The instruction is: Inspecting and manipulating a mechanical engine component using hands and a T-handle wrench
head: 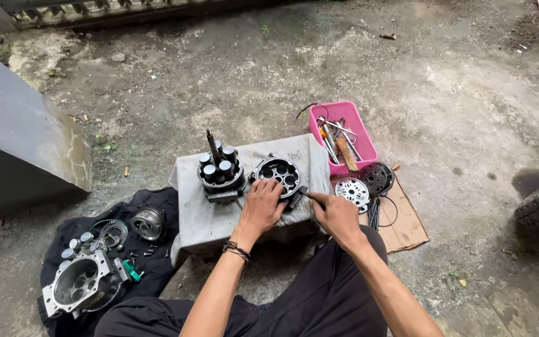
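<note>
Left hand (pixel 262 206) steadies cylinder block (pixel 277 175); right hand (pixel 337 215) near cloth edge.

Both forearms bare, no sleeves in view, no gloves. Left hand (pixel 262 209): dark braided bracelet (pixel 236 251) of several thin strands around the wrist. Right hand (pixel 338 217): wrist bare, nothing worn. Black trousers (pixel 319 299), plain fabric, creased over the legs.

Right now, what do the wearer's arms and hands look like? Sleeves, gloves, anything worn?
Both arms are bare to the frame edge, no sleeves showing. No gloves on the left hand or right hand. The left wrist carries dark stacked bracelets. No rings or watch that I can make out.
</note>
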